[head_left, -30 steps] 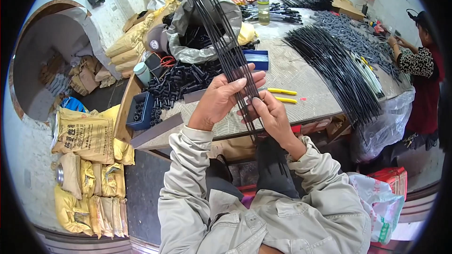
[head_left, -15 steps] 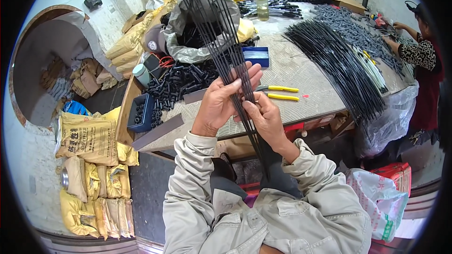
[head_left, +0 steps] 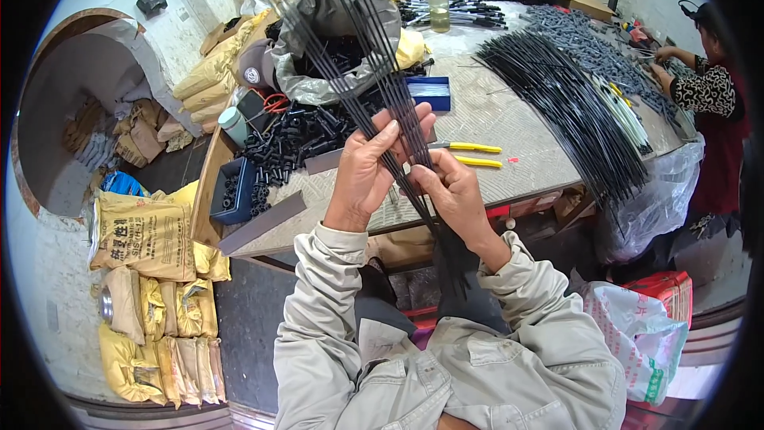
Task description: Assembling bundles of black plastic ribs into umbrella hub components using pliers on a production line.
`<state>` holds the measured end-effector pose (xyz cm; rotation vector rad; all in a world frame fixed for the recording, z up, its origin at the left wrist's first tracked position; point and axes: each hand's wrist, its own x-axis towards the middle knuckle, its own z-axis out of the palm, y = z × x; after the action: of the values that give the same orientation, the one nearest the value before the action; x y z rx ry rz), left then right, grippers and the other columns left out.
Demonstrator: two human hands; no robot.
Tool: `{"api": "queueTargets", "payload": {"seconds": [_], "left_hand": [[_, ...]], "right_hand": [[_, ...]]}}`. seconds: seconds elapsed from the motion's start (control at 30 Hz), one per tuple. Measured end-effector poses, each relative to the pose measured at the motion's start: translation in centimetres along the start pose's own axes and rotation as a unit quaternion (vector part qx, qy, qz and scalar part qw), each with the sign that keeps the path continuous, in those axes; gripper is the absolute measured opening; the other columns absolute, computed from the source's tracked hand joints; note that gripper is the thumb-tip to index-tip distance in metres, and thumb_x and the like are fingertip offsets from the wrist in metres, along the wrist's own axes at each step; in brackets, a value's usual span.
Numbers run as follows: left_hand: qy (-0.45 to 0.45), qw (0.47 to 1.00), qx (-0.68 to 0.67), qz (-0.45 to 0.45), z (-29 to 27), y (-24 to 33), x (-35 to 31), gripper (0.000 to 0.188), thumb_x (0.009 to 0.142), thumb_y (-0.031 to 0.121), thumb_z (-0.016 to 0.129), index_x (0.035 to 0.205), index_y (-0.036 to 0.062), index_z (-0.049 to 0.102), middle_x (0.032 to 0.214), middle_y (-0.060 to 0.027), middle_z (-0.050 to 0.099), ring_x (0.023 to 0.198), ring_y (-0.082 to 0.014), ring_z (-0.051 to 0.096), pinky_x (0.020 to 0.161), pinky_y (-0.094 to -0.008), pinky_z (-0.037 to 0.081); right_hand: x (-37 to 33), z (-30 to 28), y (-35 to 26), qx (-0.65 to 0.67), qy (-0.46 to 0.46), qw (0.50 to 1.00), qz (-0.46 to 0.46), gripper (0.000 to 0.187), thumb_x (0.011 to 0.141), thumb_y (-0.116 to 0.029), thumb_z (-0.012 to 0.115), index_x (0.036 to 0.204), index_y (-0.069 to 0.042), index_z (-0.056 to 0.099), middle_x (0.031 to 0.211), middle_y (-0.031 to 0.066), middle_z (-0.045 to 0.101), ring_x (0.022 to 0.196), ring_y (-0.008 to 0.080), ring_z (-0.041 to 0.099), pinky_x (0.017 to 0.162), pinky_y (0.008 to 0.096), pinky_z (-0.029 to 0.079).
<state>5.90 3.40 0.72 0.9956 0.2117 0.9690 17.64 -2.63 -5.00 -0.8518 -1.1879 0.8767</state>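
A fan of long, thin black rods [head_left: 395, 87] slants up and away from my hands, split above them into two groups. My left hand [head_left: 362, 171] is wrapped round the rods from the left, its thumb across one group and its fingers behind. Lower down, my right hand [head_left: 458, 199] pinches the rods between thumb and fingers. Their near ends hang over my lap. On the table just beyond my right hand lie pliers with yellow handles [head_left: 475, 147], partly hidden by my hands.
Black plastic fittings [head_left: 298, 143] heap at the table's left, beside a blue bin [head_left: 231, 211] and a grey plastic sack [head_left: 298, 87]. A blue box [head_left: 444, 95] lies behind the pliers. More black rods [head_left: 561, 115] spread to the right. Co-workers sit at the far side and right.
The two groups of rods have spread further apart, the left one swinging left at its blurred far end. Below my hands the near ends have fanned out. Both hands stay nearly in place.
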Motion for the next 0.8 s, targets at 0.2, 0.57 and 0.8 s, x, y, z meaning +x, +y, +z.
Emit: {"api": "queueTargets", "payload": {"seconds": [0.2,0.57,0.8], "left_hand": [[0.027,0.999,0.01,0.02,0.4,-0.3,0.1,0.033,0.09,0.006,0.046,0.12,-0.007,0.043,0.12,-0.0194,0.051,0.11,-0.0275,0.051,0.094,-0.0357,0.044],[0.143,0.987,0.068,0.037,0.8,0.2,-0.4,0.034,0.082,0.0,0.056,0.113,-0.008,0.048,0.109,-0.0191,0.057,0.096,-0.0249,0.059,0.083,-0.0321,0.051],[0.123,0.987,0.095,0.049,1.7,2.0,-1.4,0.037,0.08,-0.007,0.054,0.116,-0.0083,0.045,0.112,-0.02,0.055,0.102,-0.0259,0.057,0.087,-0.0322,0.049]], "right_hand": [[-0.2,-0.1,-0.4,0.057,0.05,0.997,-0.006,0.01,0.087,-0.01,0.055,0.091,-0.001,0.053,0.08,-0.0017,0.055,0.071,0.0017,0.049,0.06,0.0169,0.041],[10.0,-6.8,-1.3,-0.149,0.081,0.985,-0.023,0.017,0.082,-0.019,0.059,0.073,-0.005,0.059,0.057,-0.0058,0.046,0.048,0.0026,0.037,0.043,0.0192,0.027],[11.7,-21.2,2.2,-0.476,0.144,0.86,-0.114,0.02,0.083,-0.019,0.057,0.076,0.0,0.06,0.062,0.0051,0.056,0.055,0.0127,0.049,0.052,0.0281,0.04]]}}
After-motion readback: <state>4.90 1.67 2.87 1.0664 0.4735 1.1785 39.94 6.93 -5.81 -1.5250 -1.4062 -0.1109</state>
